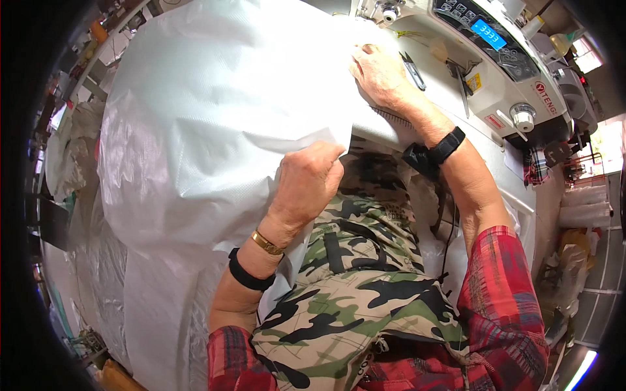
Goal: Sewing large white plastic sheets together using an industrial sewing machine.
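A large sheet of white, shiny woven plastic fabric [215,98] spreads over the sewing table and hangs down at the left. My left hand [310,176] is closed on the near right corner of this sheet, in front of my body. Farther off, my right hand [378,72] has its fingers curled at the sheet's right edge, close to the sewing machine [515,117]. The fingertips press on the edge there, and part of the grip is hidden. Thread snips [413,70] lie on the table just right of my right hand.
The machine's control panel [486,32] and a white handwheel knob [522,118] stand at the right. A printed ruler scale [391,118] runs along the table under my right wrist. Clear plastic sheeting [98,287] hangs at the left. A camouflage apron [365,280] covers my lap.
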### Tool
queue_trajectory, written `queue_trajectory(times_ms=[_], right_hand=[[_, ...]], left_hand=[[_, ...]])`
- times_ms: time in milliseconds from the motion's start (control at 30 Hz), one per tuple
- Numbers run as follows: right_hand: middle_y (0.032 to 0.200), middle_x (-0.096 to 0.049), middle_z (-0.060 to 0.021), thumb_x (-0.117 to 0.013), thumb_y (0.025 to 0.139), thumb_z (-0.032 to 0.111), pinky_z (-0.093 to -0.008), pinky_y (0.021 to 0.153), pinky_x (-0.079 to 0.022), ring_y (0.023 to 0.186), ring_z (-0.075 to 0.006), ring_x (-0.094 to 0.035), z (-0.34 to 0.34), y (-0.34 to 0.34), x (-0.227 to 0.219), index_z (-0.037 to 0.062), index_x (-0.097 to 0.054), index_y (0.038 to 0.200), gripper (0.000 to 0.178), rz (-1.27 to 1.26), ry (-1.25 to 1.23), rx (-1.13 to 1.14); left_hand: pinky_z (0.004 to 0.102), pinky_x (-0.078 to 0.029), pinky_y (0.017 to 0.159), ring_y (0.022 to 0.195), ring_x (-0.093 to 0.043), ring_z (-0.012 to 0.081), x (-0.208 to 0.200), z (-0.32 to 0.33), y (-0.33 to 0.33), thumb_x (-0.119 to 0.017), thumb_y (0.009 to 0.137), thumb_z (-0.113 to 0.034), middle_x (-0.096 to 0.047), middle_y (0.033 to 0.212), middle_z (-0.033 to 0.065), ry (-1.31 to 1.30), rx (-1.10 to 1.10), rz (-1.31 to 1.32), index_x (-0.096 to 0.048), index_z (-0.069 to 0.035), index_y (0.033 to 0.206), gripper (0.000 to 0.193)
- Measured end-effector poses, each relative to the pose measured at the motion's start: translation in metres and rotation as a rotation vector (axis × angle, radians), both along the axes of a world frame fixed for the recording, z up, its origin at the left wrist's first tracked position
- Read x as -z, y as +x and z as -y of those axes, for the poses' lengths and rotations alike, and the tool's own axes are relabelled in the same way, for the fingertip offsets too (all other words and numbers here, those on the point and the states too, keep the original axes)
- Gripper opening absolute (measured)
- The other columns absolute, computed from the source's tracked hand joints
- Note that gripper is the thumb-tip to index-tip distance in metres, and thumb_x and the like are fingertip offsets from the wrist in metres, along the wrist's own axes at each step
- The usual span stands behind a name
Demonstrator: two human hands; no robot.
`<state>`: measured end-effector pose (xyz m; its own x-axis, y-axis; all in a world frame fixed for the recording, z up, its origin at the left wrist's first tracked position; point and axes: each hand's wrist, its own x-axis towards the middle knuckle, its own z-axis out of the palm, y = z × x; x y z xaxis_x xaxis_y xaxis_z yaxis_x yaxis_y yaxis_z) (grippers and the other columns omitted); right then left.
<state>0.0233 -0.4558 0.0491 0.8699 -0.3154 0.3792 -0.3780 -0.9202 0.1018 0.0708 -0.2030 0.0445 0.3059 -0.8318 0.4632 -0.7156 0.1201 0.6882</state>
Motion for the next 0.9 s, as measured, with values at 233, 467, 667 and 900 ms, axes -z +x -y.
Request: queue_trajectory(times_ms=[233, 467, 667, 900], right_hand=[[0.118, -0.059, -0.0179, -0.053, 0.093, 0.032, -0.0478, 0.095, -0.042, 0.115, -0.0348, -0.051, 0.008, 0.004, 0.000, 0.0051, -0.062, 0.115, 0.035, -0.045, -0.024, 0.184], [0.128, -0.052, -0.0199, -0.053, 0.092, 0.032, -0.0493, 0.101, -0.035, 0.119, -0.0375, -0.046, -0.011, -0.025, 0.012, 0.0040, -0.059, 0.118, 0.039, 0.117, 0.208, -0.096], [0.138, -0.047, -0.0181, -0.054, 0.094, 0.031, -0.0491, 0.105, -0.031, 0.127, -0.0358, -0.042, -0.018, -0.028, -0.009, 0.0045, -0.056, 0.126, 0.042, -0.006, 0.374, -0.084], [0.133, -0.050, -0.0194, -0.054, 0.093, 0.030, -0.0481, 0.102, -0.033, 0.122, -0.0360, -0.045, -0.006, -0.019, -0.006, 0.0046, -0.058, 0.121, 0.038, 0.073, 0.363, -0.115]], left_hand=[[0.0411, -0.050, 0.068, 0.076, -0.064, 0.0339, 0.005, 0.016, -0.002, -0.064, 0.080, -0.007, -0.065, 0.086, 0.0145, 0.045, -0.105, 0.188, -0.066, -0.003, 0.100, 0.020], [0.0389, -0.050, 0.066, 0.076, -0.064, 0.0312, 0.000, 0.026, 0.007, -0.063, 0.079, -0.005, -0.064, 0.085, 0.0106, 0.085, -0.193, 0.394, -0.063, -0.006, 0.091, 0.012], [0.0383, -0.051, 0.060, 0.070, -0.065, 0.0299, -0.008, 0.052, 0.018, -0.061, 0.075, -0.004, -0.061, 0.076, 0.0113, 0.047, -0.180, 0.612, -0.058, -0.005, 0.076, 0.003], [0.0394, -0.054, 0.062, 0.069, -0.067, 0.0306, -0.022, 0.094, 0.042, -0.058, 0.076, -0.002, -0.063, 0.071, 0.0158, 0.153, -0.154, 0.801, -0.063, -0.004, 0.077, 0.006]])
